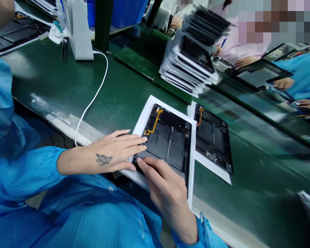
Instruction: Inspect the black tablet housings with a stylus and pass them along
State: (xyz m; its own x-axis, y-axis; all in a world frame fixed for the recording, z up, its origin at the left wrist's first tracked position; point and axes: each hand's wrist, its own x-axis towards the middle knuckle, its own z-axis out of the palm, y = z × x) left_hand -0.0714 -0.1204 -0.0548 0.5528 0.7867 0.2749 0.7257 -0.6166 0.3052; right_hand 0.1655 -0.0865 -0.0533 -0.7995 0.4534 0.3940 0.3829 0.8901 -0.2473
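Note:
An opened tablet lies in front of me on a white foam sheet, its black battery cells and an orange flex cable exposed. My left hand rests flat at the tablet's left edge, fingers stretched out over it. At the near left corner my right hand is closed, thumb and forefinger pinched together against the frame. Whatever those fingers hold, if anything, is too small to make out. Just to the right, a second opened tablet lies on its own white sheet.
A tall stack of tablets with white sheets stands on a raised green board. A white cable runs from a white stand to the table's near edge. Co-workers sit to the left and across, one in a blue sleeve.

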